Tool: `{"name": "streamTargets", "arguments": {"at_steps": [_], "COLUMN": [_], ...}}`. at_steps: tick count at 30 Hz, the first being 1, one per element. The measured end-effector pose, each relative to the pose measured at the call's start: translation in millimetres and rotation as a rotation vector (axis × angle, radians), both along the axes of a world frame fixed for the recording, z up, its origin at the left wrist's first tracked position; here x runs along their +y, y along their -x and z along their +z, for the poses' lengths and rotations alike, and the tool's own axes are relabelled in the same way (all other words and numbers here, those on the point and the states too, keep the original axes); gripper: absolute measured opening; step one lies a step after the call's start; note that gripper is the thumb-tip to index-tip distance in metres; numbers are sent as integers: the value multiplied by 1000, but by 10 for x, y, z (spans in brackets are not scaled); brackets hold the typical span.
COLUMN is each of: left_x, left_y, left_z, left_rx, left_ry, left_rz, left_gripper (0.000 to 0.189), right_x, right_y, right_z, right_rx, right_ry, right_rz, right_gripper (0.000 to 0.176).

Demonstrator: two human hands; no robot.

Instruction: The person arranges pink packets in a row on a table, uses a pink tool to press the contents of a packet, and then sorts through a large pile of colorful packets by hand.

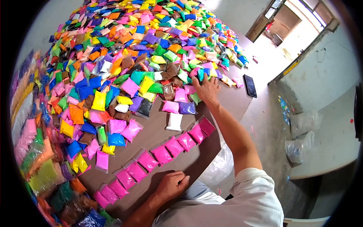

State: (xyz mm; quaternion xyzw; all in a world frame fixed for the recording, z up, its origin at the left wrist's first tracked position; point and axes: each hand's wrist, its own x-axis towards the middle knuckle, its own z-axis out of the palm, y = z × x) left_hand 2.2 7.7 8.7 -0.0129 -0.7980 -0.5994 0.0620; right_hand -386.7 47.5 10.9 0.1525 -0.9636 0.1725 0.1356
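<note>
My right hand (207, 89) stretches to the near right edge of a big heap of small coloured packets (151, 49). Its fingers are spread over packets there, and none is visibly gripped. My left hand (172, 187) rests curled into a loose fist by the table's near edge, with nothing showing in it. Just beyond that fist, a slanting row of bright pink packets (161, 154) lies side by side on the brown table (151, 117). Between row and heap sit a white packet (174, 122), a purple packet (187, 108) and a pink packet (171, 107).
A black phone (249, 86) lies at the table's right edge. Clear plastic bags (300, 147) lie on the floor at right, and another plastic bag (219, 165) is beside my lap. Larger filled bags (28, 140) crowd the left side. An open doorway (287, 34) is at the back right.
</note>
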Motion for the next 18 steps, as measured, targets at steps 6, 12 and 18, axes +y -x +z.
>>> {"name": "streamTargets", "arguments": {"at_steps": [6,12,18], "left_x": [-25,-35,-14], "left_y": [1,-7,-24], "left_z": [19,31,-23], "left_rx": [-8,-70,-24], "left_ry": [33,28,-60], "left_rz": [-12,-28,-7], "left_gripper": [25,28,25], "right_x": [-146,-343,-381], "right_y": [-174,-110,131], "right_z": [33,150,212], "right_rx": [357,503,464], "right_ry": [-25,62,18], "right_rz": [143,235,540], "right_gripper": [60,55,71]}}
